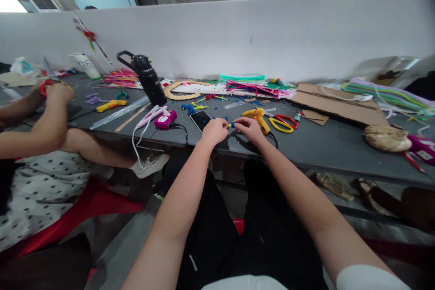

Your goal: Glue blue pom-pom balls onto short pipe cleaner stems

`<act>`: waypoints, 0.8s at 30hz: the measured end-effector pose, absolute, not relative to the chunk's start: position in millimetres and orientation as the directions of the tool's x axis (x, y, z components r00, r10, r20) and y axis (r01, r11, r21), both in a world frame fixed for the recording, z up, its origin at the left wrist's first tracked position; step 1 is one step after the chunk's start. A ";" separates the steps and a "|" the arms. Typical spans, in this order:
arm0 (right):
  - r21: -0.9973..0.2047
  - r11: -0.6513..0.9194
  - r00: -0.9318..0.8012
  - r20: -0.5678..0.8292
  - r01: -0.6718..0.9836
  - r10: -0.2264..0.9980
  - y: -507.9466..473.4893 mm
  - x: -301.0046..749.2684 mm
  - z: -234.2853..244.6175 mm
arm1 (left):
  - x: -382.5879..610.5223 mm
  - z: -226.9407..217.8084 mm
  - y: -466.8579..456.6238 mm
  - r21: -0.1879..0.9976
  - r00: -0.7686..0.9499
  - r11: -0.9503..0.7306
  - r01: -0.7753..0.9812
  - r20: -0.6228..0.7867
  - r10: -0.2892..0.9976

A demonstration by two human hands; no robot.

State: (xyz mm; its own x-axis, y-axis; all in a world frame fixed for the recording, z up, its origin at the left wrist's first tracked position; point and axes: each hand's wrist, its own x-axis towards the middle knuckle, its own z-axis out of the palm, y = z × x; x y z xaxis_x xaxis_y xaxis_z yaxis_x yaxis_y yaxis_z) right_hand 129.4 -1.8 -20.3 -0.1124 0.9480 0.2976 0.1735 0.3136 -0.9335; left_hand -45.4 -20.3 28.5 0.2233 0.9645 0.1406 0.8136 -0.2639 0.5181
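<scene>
Held a small blue-and-yellow piece [231, 125] between the fingertips of both hands, over the near part of the table [316, 147]. Pinched narrowly with the left hand [216, 130] by the yellow part and with the right hand [250, 129] by the blue; could not tell the firmness of either grip. Looked very light, probably soft outside and easily bent or crushed, so likely best handled with gentle fingertip pressure at the two ends. Seemed more apt to twist than to slip. Could not make out the surface at so small a size.

Saw a flat, dark-faced phone [200, 120] just beside the left hand, with fuzzy-looking blue scraps [188, 108] beyond. Noted a hard yellow glue gun [258, 120] just past the right hand, and scissors [280, 120] with rounded red and yellow handle loops to its right. Spotted bendy-looking pink stems [253, 88] heaped farther out past both hands; well right of the right hand, flat, stiff-looking brown cardboard [333, 102].
</scene>
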 end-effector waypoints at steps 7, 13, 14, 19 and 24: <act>-0.943 0.291 -0.101 0.277 0.163 0.955 -3.5 128.4 -17.2 | -45.7 26.6 -19.8 0.494 0.235 -0.277 0.824 0.148 0.961; -0.946 0.300 -0.043 0.297 0.122 0.954 -0.4 129.5 -21.0 | -46.3 30.8 -21.4 0.486 0.210 -0.251 0.838 0.138 0.968; -0.939 0.320 -0.030 0.319 0.128 0.947 -0.3 129.7 -21.3 | -46.6 31.4 -21.5 0.485 0.203 -0.247 0.839 0.142 0.969; -0.905 0.367 -0.047 0.366 0.215 0.929 -2.8 130.1 -19.7 | -48.5 32.0 -20.5 0.531 0.176 -0.222 0.818 0.138 0.975; -0.875 0.407 -0.062 0.405 0.263 0.912 -5.4 130.4 -17.8 | -50.0 30.0 -19.3 0.550 0.170 -0.224 0.804 0.149 0.974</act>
State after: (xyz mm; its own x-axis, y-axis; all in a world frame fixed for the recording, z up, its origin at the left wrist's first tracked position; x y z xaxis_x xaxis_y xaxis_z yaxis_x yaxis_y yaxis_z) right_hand 130.4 -5.4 -17.8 -0.0616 0.9121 0.4052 0.2629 0.4065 -0.8750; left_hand -50.0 -19.3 30.0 0.1697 0.9742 0.1485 0.8044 -0.2240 0.5503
